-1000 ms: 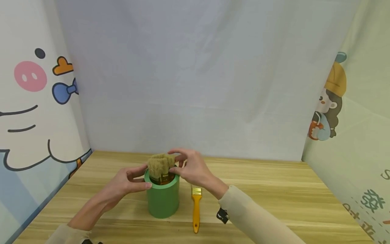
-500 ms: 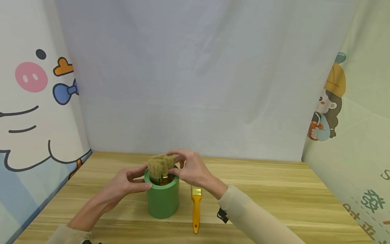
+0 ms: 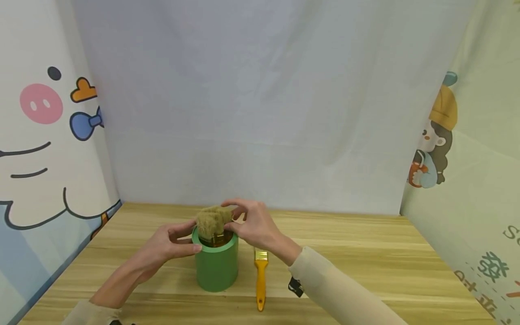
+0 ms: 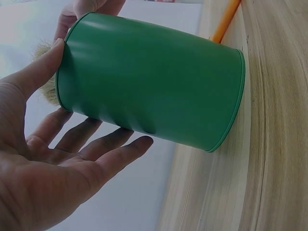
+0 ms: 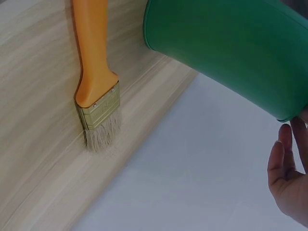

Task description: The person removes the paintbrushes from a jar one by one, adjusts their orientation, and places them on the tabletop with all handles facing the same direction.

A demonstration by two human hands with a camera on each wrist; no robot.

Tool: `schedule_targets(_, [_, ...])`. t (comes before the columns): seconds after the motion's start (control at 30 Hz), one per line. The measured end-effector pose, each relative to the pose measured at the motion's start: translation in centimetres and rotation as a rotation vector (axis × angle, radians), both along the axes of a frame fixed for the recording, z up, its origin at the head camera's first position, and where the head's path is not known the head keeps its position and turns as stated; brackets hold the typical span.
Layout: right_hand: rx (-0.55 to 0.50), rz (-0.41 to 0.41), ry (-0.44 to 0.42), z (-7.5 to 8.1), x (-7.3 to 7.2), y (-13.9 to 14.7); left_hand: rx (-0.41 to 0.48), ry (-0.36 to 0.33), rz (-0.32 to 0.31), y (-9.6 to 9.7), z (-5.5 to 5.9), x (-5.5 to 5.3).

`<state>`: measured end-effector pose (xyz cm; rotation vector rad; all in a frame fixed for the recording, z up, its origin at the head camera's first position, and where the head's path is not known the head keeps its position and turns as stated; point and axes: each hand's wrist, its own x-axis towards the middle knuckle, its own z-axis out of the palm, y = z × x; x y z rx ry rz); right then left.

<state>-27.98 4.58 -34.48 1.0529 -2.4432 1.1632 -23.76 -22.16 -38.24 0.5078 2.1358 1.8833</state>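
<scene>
A green container [image 3: 217, 268], round and upright, stands on the wooden table [image 3: 357, 271], left of the middle. A tan bristle clump [image 3: 211, 221] rises above its rim, with a gold metal band [image 3: 218, 238] just inside the mouth; how many brushes are in there cannot be told. The left hand [image 3: 170, 243] holds the container from the left, thumb on the near rim and the other fingers spread along the side, a wide grip. The right hand [image 3: 257, 225] holds the right side of the clump in a narrower grip, thumb nearer and index finger farther; how firmly cannot be told. Just right of the container, apart from it, an orange-handled brush [image 3: 261, 282] lies flat, handle toward the near edge, bristles toward the far side. Beyond the table hangs a pale cloth [image 3: 264, 113]. Cartoon-printed panels flank it: a pink snout [image 3: 40, 104] left, a yellow-hatted figure [image 3: 436, 135] right.
</scene>
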Motion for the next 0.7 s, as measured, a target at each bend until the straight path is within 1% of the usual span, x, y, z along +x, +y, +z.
schedule_targets(0.13, [-0.046, -0.003, 0.005, 0.4, 0.1, 0.1, 0.007, -0.014, -0.003, 0.0, 0.0, 0.0])
schedule_targets(0.3, [-0.132, 0.044, -0.033, 1.1, 0.0, 0.2, -0.010, -0.031, 0.006, 0.0, 0.1, 0.0])
schedule_targets(0.43, [-0.191, 0.071, -0.054, 1.8, -0.1, 0.4, -0.013, -0.024, 0.007, 0.0, 0.1, -0.1])
schedule_targets(0.53, [-0.234, 0.091, -0.024, 2.3, -0.2, 0.5, -0.008, -0.024, 0.006, 0.0, 0.1, 0.0])
schedule_targets(0.7, [-0.279, 0.120, 0.058, 3.4, -0.3, 0.8, -0.005, -0.030, 0.003, -0.1, 0.1, 0.0])
